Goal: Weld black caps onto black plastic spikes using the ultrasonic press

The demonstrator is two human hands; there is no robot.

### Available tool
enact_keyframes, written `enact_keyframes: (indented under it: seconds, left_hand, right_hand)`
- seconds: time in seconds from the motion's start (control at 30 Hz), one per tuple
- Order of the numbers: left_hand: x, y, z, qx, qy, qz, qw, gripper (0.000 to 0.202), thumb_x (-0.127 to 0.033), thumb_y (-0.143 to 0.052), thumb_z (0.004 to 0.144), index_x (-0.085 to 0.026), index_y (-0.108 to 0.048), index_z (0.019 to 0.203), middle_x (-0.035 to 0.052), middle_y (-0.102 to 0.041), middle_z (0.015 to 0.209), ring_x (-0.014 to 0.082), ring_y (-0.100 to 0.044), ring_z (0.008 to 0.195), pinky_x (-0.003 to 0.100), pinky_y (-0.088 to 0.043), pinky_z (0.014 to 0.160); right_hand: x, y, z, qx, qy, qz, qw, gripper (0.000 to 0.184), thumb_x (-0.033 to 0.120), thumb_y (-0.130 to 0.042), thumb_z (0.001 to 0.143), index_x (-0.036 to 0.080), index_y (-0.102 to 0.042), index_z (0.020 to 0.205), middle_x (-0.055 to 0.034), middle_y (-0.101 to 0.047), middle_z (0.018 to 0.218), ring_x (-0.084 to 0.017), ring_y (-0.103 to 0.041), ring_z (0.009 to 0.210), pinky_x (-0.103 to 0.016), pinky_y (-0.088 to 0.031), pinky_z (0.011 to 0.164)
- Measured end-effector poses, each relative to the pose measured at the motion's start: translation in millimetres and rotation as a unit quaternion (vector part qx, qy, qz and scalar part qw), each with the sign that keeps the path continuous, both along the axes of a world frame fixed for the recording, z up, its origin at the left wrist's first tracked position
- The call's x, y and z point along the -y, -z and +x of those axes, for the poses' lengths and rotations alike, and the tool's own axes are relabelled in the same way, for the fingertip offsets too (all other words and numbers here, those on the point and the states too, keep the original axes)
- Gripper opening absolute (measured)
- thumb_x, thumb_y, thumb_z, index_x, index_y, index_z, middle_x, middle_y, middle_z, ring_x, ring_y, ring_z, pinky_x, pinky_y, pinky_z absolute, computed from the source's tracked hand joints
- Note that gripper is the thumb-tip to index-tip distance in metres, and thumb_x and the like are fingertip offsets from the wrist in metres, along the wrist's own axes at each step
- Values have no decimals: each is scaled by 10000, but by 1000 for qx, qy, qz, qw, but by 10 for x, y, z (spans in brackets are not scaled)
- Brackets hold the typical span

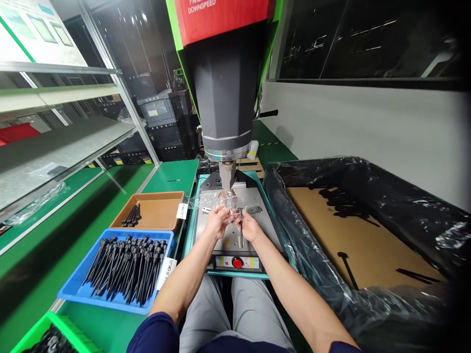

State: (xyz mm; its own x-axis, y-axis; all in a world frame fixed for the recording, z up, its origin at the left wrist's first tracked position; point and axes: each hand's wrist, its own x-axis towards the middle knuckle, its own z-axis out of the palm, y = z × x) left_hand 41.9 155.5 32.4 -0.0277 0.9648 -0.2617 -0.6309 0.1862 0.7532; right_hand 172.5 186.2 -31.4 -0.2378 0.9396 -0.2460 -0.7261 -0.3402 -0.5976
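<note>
My right hand (250,227) is closed around the head end of a thin dark rod (241,233), which points down toward me. Close beside it, my left hand (218,221) has its thumb and fingertips pinched together near the rod's head; what they hold is too small to make out. Both hands are over the metal worktable (208,240) of a bench press, just in front of the fixture (227,197) under the press's tool head (227,174). A red button (237,263) is on the front panel below my hands.
At left, a blue tray (69,290) holds many black headed rods; behind it an orange tray (162,208) has several more. A green bin (46,323) of black parts stands at lower left. On the right, a plastic-lined box (309,250) contains black rods on cardboard.
</note>
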Motion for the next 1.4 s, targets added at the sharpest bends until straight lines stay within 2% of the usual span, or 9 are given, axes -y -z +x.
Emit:
enact_keyframes:
  seconds: [0.1,0.23,0.43,0.5,0.63,0.8,1.03,1.23,1.4]
  left_hand:
    - [33,-74,-95,24,-13,5,1000,500,-103,-776,647,-193,-516,1065,-18,-628,712,130,-663,669,261,-556,676]
    - [33,-136,-189,21,-17,4,1000,626,-87,-756,663,-223,-471,1204,-37,-620,707,105,-645,614,251,-562,660]
    - [4,-131,-188,-6,5,57,998,939,-109,-755,671,-318,-272,1449,-62,-598,693,105,-631,593,246,-551,616]
    - [-9,-127,-186,-9,10,67,998,1001,-109,-754,673,-341,-206,1478,-70,-589,684,103,-622,583,244,-545,607]
    - [-53,-112,-213,-15,19,79,997,1052,-115,-758,672,-359,-150,1496,-67,-594,703,106,-621,592,252,-542,617]
    - [-147,-111,-276,-19,16,85,996,1084,-134,-771,660,-350,-127,1505,-57,-597,726,117,-633,615,256,-541,628]
    - [-325,-259,-375,-17,-15,73,997,992,-114,-736,679,-364,-208,1481,-51,-606,746,93,-626,619,239,-537,655]
    - [-404,-326,-448,-14,-18,75,997,964,-105,-718,700,-361,-214,1481,-52,-602,757,82,-631,634,229,-540,679]
    - [-389,-331,-442,-12,-21,67,997,972,-99,-723,689,-342,-222,1485,-49,-604,740,90,-630,628,237,-539,672]
  right_hand:
    - [2,-55,-65,2,-13,68,998,259,321,-733,765,223,-651,991,-30,-715,924,-149,-659,705,-244,-537,564]
    - [-27,-89,-136,160,61,185,968,391,384,-780,680,217,-653,1009,-41,-712,925,-178,-642,746,-313,-532,676]
    - [-91,-179,-117,391,237,308,834,331,414,-694,742,214,-691,1006,-95,-654,1094,-262,-594,1039,-420,-485,901]
    - [-125,-246,-120,407,264,318,814,319,410,-687,741,218,-704,994,-110,-611,1178,-275,-561,1109,-417,-487,904]
    - [-221,-372,-181,381,253,286,842,326,389,-708,713,223,-720,993,-106,-583,1246,-271,-536,1156,-400,-479,914]
    - [-364,-420,-322,316,241,264,879,266,318,-727,688,227,-725,937,-56,-668,1115,-222,-571,1090,-356,-439,965]
    - [-512,-455,-384,302,202,198,911,395,347,-772,606,188,-702,961,-54,-708,943,-222,-624,864,-347,-478,820]
    - [-564,-560,-203,343,145,283,884,246,390,-683,722,228,-724,903,-31,-714,1009,-250,-598,1019,-382,-402,972]
    - [-626,-544,-187,348,130,270,888,225,356,-734,652,201,-725,815,-40,-717,884,-251,-619,939,-381,-419,936]
